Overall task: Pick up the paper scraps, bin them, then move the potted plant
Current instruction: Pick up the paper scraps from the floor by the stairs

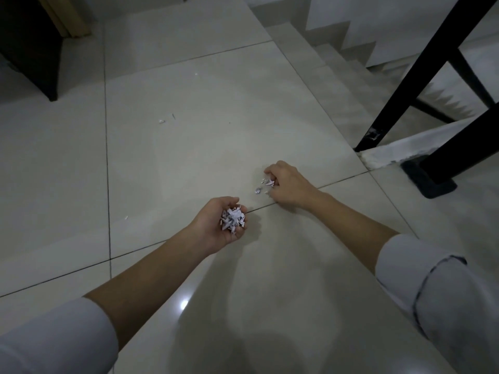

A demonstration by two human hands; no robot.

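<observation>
My left hand (216, 225) is cupped palm up just above the tiled floor, holding a heap of white paper scraps (233, 219). My right hand (289, 184) rests knuckles up on the floor to the right, its fingers curled onto a few small loose scraps (263, 184). One more scrap (161, 121) lies farther away on the tiles, and a tiny one (126, 217) lies left of my left hand. No bin or potted plant is in view.
Glossy pale floor tiles (189, 157) fill the view. Stairs (337, 76) drop away at the upper right, behind a black metal railing (421, 76) on a white kerb. A dark piece of furniture (35, 44) stands at the upper left.
</observation>
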